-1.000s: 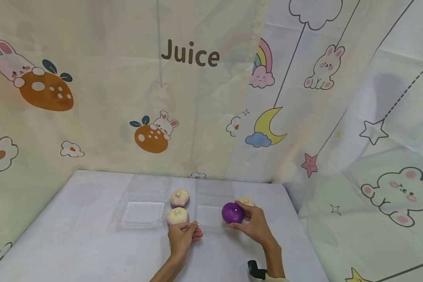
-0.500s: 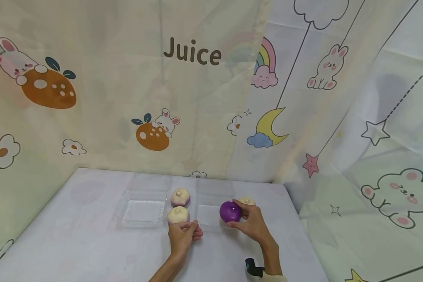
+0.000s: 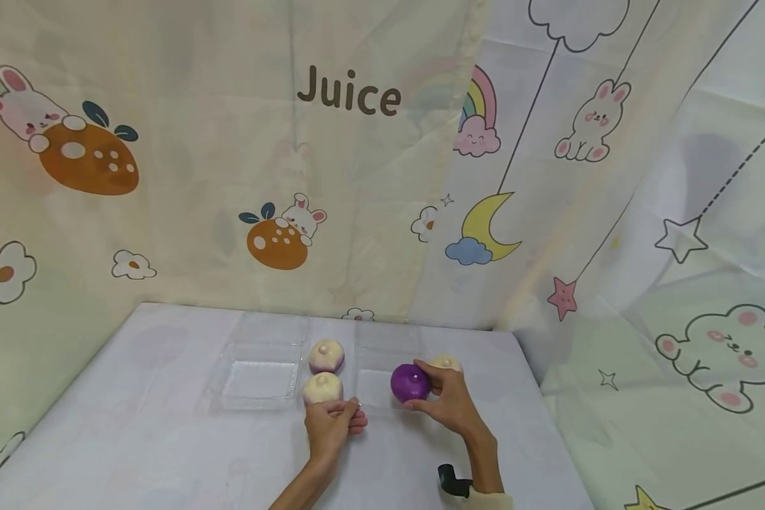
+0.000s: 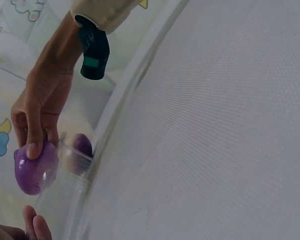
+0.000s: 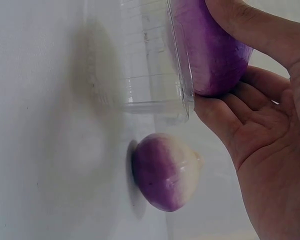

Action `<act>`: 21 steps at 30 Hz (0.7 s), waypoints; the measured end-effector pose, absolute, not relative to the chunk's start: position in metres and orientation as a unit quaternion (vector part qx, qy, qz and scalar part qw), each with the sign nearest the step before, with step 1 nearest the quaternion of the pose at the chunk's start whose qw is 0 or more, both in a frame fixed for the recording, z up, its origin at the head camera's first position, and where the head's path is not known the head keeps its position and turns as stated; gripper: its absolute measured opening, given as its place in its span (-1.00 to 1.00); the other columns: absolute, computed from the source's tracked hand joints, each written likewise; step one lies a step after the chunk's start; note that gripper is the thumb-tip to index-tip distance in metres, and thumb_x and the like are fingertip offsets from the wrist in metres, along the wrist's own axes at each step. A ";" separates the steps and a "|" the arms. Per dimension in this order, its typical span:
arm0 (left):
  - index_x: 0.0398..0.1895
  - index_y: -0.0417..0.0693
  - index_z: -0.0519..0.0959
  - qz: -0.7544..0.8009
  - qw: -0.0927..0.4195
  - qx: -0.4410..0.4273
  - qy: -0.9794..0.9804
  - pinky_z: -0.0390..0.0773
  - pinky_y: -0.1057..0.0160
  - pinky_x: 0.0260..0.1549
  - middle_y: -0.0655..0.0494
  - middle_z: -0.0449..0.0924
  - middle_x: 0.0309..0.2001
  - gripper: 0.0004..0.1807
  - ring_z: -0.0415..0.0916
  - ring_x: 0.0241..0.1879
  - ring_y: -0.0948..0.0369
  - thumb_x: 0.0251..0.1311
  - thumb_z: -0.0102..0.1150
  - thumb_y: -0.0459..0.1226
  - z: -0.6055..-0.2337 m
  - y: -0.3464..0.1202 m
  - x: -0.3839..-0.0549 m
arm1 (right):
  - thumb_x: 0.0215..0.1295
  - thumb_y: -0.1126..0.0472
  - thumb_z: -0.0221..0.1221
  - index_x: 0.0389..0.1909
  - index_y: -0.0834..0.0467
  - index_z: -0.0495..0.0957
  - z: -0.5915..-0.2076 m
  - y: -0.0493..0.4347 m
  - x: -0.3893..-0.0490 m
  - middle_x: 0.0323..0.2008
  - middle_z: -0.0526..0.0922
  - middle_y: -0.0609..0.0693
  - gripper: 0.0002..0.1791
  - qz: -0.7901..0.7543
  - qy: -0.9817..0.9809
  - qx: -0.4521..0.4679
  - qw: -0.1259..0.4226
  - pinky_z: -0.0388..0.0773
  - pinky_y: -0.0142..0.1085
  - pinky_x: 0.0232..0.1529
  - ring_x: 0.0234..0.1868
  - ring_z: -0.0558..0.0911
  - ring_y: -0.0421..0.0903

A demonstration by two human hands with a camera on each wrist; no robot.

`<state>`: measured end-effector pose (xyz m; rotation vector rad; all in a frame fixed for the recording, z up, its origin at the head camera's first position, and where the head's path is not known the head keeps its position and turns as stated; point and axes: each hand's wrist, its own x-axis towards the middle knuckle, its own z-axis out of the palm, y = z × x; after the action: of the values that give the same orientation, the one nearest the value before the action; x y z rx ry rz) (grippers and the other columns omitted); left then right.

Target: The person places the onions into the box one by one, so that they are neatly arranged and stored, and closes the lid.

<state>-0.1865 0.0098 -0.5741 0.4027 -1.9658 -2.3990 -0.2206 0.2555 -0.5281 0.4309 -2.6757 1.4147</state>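
Observation:
A purple turnip with a small nub is gripped between the thumb and fingers of my right hand. It hangs over the right side of a clear plastic box, whose wall stands right beside it in the right wrist view. My left hand pinches that box's near left corner between thumb and fingers. Just behind my left hand is a cream-topped turnip, with another turnip behind it. To the box's right sits a purple and cream turnip, partly hidden by my right hand in the head view.
A second clear plastic box with its lid raised stands to the left on the white table. Printed cloth curtains hang behind and to the right. A black wrist device is on my right forearm.
My right hand has shifted a little to the left with the purple turnip, further over the right box. The left hand stays at the box corner.

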 end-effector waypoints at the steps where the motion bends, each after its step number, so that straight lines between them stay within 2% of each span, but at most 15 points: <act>1: -0.18 -0.56 0.72 -0.768 0.007 0.129 -0.628 0.85 0.26 -0.47 -0.25 0.82 -0.43 -0.73 0.78 -0.57 0.23 0.47 0.33 -0.37 -0.574 0.010 -0.187 | 0.04 0.15 0.71 0.44 0.33 0.56 -0.529 0.255 -0.221 0.33 0.71 0.28 -0.07 0.461 -0.875 0.141 0.043 0.78 -0.09 0.24 0.30 0.75 0.25; 8: -0.20 -0.56 0.72 -0.771 0.007 0.127 -0.624 0.84 0.28 -0.48 -0.17 0.82 -0.47 -0.73 0.76 -0.58 0.27 0.47 0.33 -0.37 -0.572 0.010 -0.186 | 0.03 0.16 0.71 0.42 0.36 0.56 -0.533 0.250 -0.226 0.30 0.72 0.30 -0.08 0.463 -0.871 0.160 0.041 0.81 -0.12 0.19 0.26 0.77 0.25; 21: -0.19 -0.57 0.72 -0.773 0.007 0.126 -0.622 0.85 0.25 -0.48 -0.19 0.83 -0.46 -0.74 0.76 -0.59 0.27 0.46 0.33 -0.38 -0.572 0.010 -0.187 | 0.04 0.18 0.71 0.43 0.36 0.55 -0.536 0.242 -0.228 0.32 0.70 0.33 -0.08 0.471 -0.867 0.163 0.023 0.80 -0.15 0.21 0.30 0.74 0.28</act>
<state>-0.1868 0.0098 -0.5718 0.3946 -1.9456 -2.4178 -0.2279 0.2423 -0.5357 0.5033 -2.6828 1.4589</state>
